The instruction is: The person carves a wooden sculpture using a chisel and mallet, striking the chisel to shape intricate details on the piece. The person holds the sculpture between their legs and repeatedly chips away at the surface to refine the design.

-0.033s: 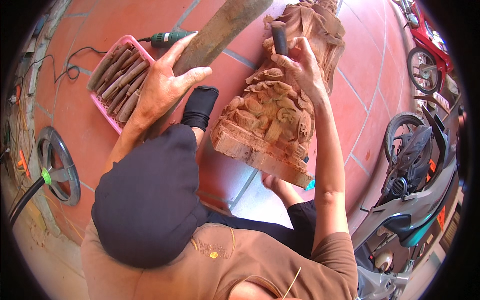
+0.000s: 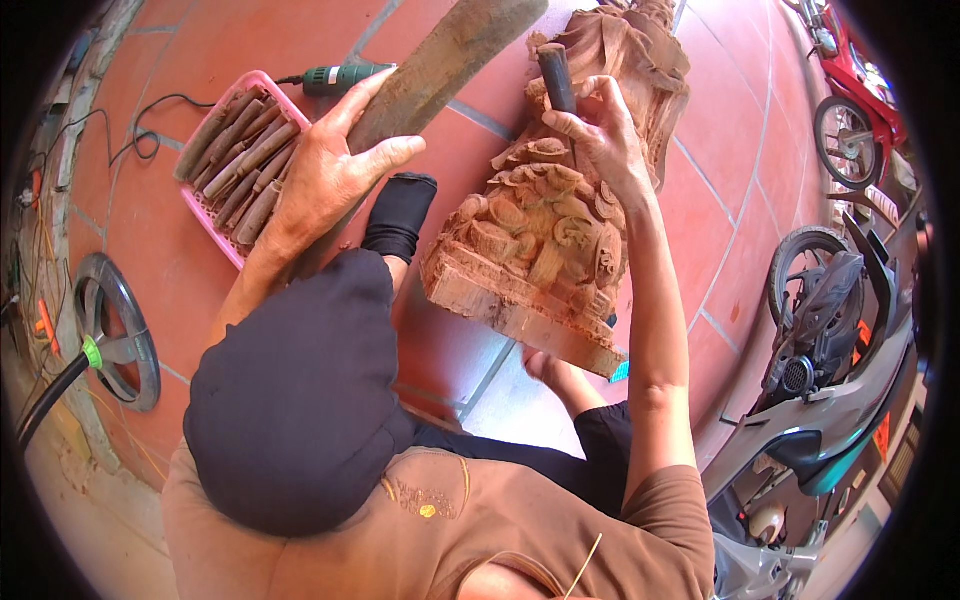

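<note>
The left hand (image 2: 335,165) grasps a long wooden club (image 2: 450,65), thumb spread out. The right hand (image 2: 608,135), fingers curled, pinches a dark-handled tool (image 2: 557,78), apparently a chisel, above the wood carving (image 2: 540,235) on the tiled floor (image 2: 725,170). The shirt print (image 2: 425,502) is illegible.

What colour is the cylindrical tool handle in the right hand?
The cylindrical tool handle is near-black, with a brownish top end; the head view shows it best.
</note>
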A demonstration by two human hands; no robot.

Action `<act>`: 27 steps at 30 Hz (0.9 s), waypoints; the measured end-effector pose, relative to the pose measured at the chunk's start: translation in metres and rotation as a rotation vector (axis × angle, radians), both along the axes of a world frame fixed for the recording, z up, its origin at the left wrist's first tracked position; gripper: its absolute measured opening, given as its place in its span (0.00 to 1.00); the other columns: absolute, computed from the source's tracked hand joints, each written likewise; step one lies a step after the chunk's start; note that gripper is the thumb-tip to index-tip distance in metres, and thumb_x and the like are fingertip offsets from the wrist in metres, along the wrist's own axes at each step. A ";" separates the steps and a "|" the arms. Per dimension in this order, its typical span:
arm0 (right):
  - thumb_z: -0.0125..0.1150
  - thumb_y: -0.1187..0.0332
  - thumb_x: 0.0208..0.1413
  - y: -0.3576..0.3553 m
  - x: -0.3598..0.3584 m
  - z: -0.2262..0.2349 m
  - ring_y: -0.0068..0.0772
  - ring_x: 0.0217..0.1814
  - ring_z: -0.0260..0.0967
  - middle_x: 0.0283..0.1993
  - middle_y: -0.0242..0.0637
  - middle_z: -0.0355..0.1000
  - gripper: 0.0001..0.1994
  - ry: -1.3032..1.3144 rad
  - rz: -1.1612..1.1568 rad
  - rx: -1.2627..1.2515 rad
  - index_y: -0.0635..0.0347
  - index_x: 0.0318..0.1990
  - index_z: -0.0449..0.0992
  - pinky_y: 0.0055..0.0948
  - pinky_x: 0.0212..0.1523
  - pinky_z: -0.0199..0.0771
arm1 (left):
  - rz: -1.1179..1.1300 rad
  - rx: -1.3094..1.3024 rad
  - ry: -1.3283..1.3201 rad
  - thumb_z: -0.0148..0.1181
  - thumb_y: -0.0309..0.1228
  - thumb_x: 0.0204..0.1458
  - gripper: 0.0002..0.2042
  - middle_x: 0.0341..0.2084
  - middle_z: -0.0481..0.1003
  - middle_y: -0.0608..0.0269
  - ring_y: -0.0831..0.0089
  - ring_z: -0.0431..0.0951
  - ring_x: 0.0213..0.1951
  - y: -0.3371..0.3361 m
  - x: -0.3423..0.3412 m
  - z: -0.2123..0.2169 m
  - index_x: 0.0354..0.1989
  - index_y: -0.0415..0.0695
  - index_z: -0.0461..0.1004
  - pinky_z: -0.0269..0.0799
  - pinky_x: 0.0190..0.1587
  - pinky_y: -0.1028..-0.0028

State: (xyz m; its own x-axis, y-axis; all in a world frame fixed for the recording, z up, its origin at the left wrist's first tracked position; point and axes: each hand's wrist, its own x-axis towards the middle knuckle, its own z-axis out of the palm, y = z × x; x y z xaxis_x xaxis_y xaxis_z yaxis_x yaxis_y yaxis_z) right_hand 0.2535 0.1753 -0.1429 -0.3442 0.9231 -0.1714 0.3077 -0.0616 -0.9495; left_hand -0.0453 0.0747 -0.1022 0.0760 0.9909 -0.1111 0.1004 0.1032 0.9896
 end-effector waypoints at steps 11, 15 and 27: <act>0.68 0.63 0.59 -0.003 -0.006 0.006 0.28 0.40 0.76 0.44 0.36 0.72 0.32 0.162 -0.041 -0.070 0.55 0.66 0.57 0.27 0.37 0.79 | 0.025 0.069 0.079 0.67 0.32 0.51 0.32 0.54 0.75 0.54 0.69 0.73 0.57 0.004 0.001 -0.005 0.64 0.36 0.65 0.65 0.61 0.70; 0.61 0.69 0.63 -0.005 -0.005 0.000 0.30 0.40 0.76 0.46 0.38 0.71 0.26 0.296 -0.026 -0.083 0.57 0.64 0.57 0.28 0.37 0.80 | 0.035 0.060 0.078 0.68 0.35 0.51 0.32 0.52 0.76 0.53 0.69 0.74 0.56 0.003 0.003 -0.004 0.64 0.37 0.65 0.68 0.60 0.69; 0.69 0.71 0.52 0.007 -0.023 -0.002 0.33 0.38 0.78 0.44 0.43 0.80 0.24 -0.342 0.082 0.192 0.60 0.55 0.65 0.34 0.40 0.78 | -0.003 0.049 0.145 0.65 0.29 0.52 0.31 0.55 0.73 0.54 0.69 0.71 0.59 0.004 0.002 -0.008 0.65 0.36 0.63 0.61 0.64 0.70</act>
State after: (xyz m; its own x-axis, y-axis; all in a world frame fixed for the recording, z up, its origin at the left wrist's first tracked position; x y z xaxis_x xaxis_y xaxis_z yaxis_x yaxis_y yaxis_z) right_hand 0.2307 0.1824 -0.1452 -0.3708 0.9215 -0.1155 0.6047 0.1451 -0.7831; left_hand -0.0430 0.0788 -0.1099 0.0654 0.9952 -0.0722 0.2427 0.0543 0.9686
